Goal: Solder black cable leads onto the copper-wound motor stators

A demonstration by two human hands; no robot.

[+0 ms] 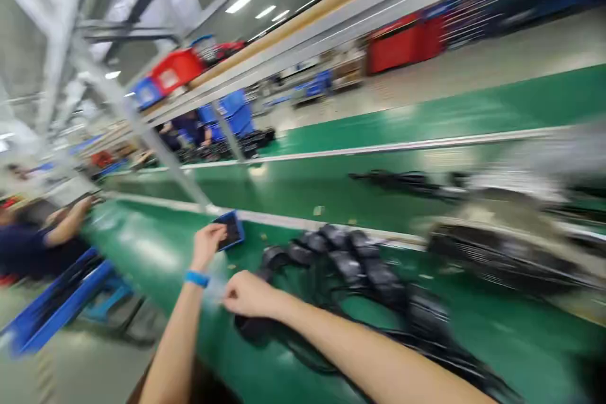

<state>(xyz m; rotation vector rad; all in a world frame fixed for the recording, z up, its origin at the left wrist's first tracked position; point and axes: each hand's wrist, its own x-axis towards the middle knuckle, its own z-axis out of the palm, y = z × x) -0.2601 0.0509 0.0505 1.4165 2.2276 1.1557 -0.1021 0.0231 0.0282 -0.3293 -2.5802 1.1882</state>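
Observation:
My left hand (207,246), with a blue band on its wrist, reaches to a small blue tray (240,227) holding small dark pieces. Its fingers are pinched together at the tray's near side; what they grip, if anything, is too blurred to make out. Closer to me, my right hand (250,293) is closed, its fingertips on a thin, clear piece of plastic (216,289) that looks like a bag. Bundled black cables (350,259) with bulky dark parts lie on the green bench beside and under my right forearm.
Beyond a pale rail runs a green belt (303,186) with more black cables (407,182). A blurred box with dark items (502,252) stands at right. Overhead, a shelf carries a red bin (177,69). A slanted post (165,151) rises at left; a co-worker (33,243) sits past a blue bin (57,303).

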